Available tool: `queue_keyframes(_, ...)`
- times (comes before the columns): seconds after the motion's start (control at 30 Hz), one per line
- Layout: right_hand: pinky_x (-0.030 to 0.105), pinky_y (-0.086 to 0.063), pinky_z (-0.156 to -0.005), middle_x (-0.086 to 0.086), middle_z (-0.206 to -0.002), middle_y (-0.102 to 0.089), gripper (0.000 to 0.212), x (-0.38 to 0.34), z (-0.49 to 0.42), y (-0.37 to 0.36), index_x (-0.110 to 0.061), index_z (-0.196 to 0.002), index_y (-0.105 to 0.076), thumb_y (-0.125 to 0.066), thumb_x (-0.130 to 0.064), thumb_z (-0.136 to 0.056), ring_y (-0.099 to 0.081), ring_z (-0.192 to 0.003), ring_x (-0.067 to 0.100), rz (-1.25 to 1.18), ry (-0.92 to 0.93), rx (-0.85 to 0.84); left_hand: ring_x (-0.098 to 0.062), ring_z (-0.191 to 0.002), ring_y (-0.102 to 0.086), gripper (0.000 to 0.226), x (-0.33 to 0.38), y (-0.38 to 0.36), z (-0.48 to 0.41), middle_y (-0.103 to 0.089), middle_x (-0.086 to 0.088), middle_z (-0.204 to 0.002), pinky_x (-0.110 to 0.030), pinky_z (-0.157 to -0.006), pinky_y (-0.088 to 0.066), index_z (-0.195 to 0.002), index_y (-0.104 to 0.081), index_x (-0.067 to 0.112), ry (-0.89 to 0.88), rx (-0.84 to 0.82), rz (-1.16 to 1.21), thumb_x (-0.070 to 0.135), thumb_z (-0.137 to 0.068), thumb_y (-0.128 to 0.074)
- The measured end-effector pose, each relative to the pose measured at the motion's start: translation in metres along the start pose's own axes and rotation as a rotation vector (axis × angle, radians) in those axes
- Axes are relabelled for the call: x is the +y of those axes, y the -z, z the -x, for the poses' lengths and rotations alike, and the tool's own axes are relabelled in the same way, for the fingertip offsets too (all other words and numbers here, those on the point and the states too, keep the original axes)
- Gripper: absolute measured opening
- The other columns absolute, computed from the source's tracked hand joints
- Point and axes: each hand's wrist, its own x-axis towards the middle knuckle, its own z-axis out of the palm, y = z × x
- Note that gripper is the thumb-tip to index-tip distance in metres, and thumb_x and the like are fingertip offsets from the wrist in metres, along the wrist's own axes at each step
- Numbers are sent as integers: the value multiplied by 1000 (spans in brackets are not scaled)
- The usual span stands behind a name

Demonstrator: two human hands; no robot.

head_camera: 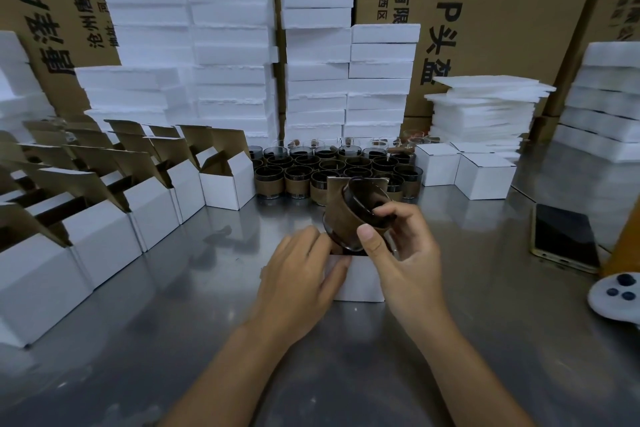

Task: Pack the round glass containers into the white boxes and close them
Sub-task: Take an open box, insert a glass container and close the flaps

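steel table (173,288): left hand (298,274), fingers nearly straight, steadies the box (360,282). right hand (401,253) grips the tilted glass (356,211); level it before lowering.

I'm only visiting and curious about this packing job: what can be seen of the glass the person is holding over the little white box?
The glass container is a short, round tumbler of dark-tinted glass with a brown band wrapped round its middle. It is tilted, its mouth facing up and to the right and its thick base low over the open white box. The right hand holds it, thumb on the band and fingers curled over the rim.
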Motion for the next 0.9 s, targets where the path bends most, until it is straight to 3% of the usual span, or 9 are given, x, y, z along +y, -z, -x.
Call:
queue_keyframes(0.23, 40, -47, -96, -9, -107, -60, 25, -3, 2, -1, -41, -95, -57, -65, -23, -81, -58, -107, 13, 136, 37, -6, -15, -70, -51, 25, 5, 3, 3, -55, 1, -80, -29, -59, -46, -87, -59, 14, 26, -24, 74, 35, -89, -47)
queue_keyframes(0.27, 38, -45, -96, -4, -111, -57, 24, -4, 2, -1, -41, -95, -56, -63, -23, -82, -56, -110, 12, 188, 53, -2, -14, -70, -52, 25, 5, 3, 3, -55, 2, -81, -28, -60, -46, -87, -59, 14, 29, -26, 77, 36, -88, -47)
queue_keyframes(0.37, 7, -31, -96, 0, -126, -46, 20, -4, 4, 0, -41, -90, -51, -59, -23, -83, -38, -121, -11, 429, 108, -39, -12, -69, -50, 24, 5, 3, 3, -54, 3, -80, -24, -61, -42, -85, -59, 14, 22, -23, 76, 36, -87, -48)
queue_keyframes(0.4, 4, -27, -95, -1, -131, -42, 16, -3, 5, 0, -38, -89, -51, -57, -24, -84, -33, -124, -13, 519, 114, -75, -12, -69, -49, 24, 4, 3, 3, -54, 4, -79, -22, -62, -40, -85, -58, 14, 22, -20, 81, 36, -87, -48)
queue_keyframes(0.5, 26, -35, -102, -2, -139, -35, 7, 1, 10, 2, -28, -90, -52, -55, -26, -85, -33, -131, 5, 651, 109, -168, -11, -69, -47, 22, 2, 1, 4, -51, 5, -80, -20, -65, -35, -84, -57, 13, 34, -8, 104, 34, -87, -50)
queue_keyframes(0.57, 37, -37, -102, -7, -141, -32, 10, 2, 10, 3, -29, -88, -47, -56, -25, -86, -33, -130, 8, 657, 91, -188, -10, -69, -46, 21, 1, 1, 4, -51, 6, -79, -19, -65, -33, -84, -57, 13, 34, 5, 105, 33, -87, -51)
queue_keyframes(0.67, 36, -31, -105, -21, -139, -23, 9, 5, 9, 6, -30, -86, -44, -52, -27, -89, -24, -132, 1, 668, 74, -233, -7, -69, -43, 21, 1, 0, 5, -52, 5, -78, -19, -65, -34, -83, -56, 14, 17, 28, 106, 33, -88, -51)
queue_keyframes(0.8, 37, -25, -109, -23, -141, -18, 10, 10, 8, 9, -33, -81, -46, -42, -34, -91, -17, -139, 3, 684, 79, -260, -5, -69, -40, 24, 0, 0, 5, -51, 6, -76, -20, -64, -34, -82, -56, 14, 10, 54, 106, 36, -89, -50)
queue_keyframes(0.9, 44, -27, -110, -14, -143, -27, 37, 12, 8, 10, -22, -78, -56, -30, -44, -93, -23, -138, 9, 820, 144, -249, -5, -67, -42, 24, 0, 1, 5, -52, 6, -77, -21, -63, -36, -82, -57, 15, 10, 49, 90, 37, -89, -50)
